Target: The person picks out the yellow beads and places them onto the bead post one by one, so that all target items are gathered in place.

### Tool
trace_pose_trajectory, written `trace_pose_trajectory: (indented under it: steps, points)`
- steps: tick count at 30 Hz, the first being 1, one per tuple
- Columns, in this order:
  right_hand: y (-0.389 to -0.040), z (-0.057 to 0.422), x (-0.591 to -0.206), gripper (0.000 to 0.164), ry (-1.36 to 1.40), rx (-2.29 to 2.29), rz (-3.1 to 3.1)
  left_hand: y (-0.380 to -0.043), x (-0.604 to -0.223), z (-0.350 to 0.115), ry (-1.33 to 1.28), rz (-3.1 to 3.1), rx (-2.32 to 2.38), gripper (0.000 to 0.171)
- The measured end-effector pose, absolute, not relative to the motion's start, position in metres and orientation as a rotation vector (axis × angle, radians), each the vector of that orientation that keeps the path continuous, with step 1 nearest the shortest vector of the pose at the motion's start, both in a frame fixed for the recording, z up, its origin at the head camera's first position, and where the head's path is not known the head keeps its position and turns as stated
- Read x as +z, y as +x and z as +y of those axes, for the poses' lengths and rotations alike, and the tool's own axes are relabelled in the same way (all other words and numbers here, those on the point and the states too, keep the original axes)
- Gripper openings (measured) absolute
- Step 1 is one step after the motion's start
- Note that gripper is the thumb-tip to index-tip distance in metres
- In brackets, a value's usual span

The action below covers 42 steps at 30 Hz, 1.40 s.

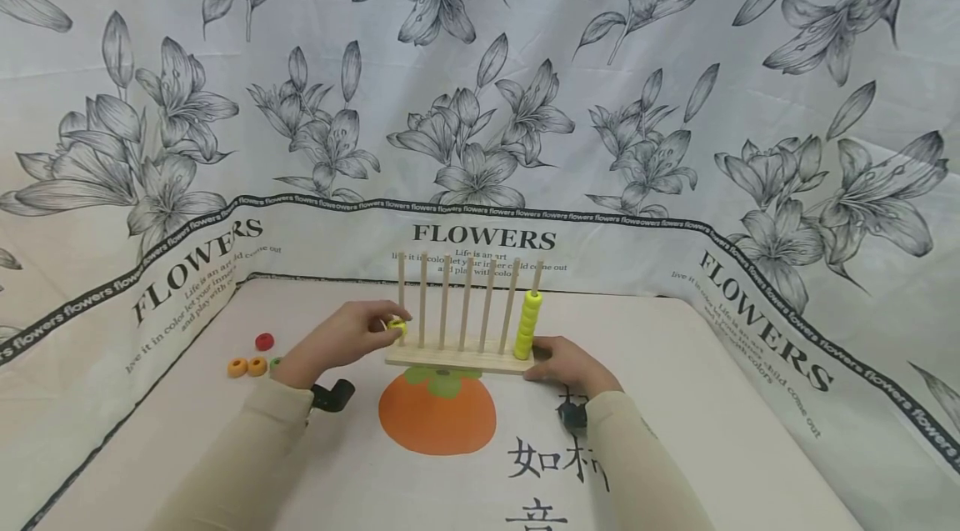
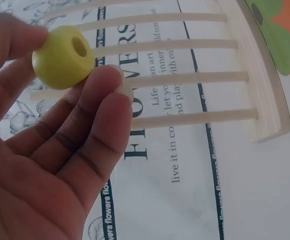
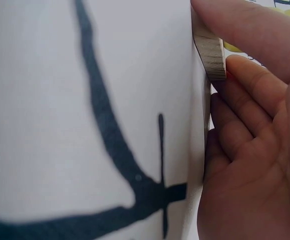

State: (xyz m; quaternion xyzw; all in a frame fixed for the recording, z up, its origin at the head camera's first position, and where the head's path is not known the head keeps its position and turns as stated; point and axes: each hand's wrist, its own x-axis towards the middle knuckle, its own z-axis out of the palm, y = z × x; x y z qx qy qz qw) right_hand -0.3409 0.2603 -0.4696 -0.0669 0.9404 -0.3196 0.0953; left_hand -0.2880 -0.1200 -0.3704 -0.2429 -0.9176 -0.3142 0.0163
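A wooden peg rack with several upright rods stands on the table. My left hand pinches a yellow bead between its fingertips, close to the leftmost rod. In the left wrist view the bead's hole shows, and the bead is off the rods. A stack of yellow beads fills much of the rightmost rod. At that end my right hand grips the rack's base, thumb along the front and fingers behind the end.
Left of the left forearm lie a red bead, two orange beads and a partly hidden green bead. The tablecloth has a printed orange persimmon and black characters. A flower-patterned curtain rises behind the table.
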Motion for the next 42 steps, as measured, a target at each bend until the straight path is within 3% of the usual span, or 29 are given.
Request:
trace_pose_trajectory:
  steps: [20, 31, 42]
  points:
    - [-0.342, 0.260, -0.468, 0.077, -0.215, -0.949, 2.787, -0.289, -0.370, -0.102, -0.661, -2.869, -1.230, 0.029]
    - [-0.339, 0.260, -0.468, 0.079, -0.191, -0.958, 2.772, -0.288, -0.357, -0.080, -0.875, -2.792, -1.109, 0.031]
    - [-0.339, 0.260, -0.467, 0.079, -0.196, -0.948, 2.786, -0.293, -0.340, -0.056, -0.929, -2.756, -1.048, 0.036]
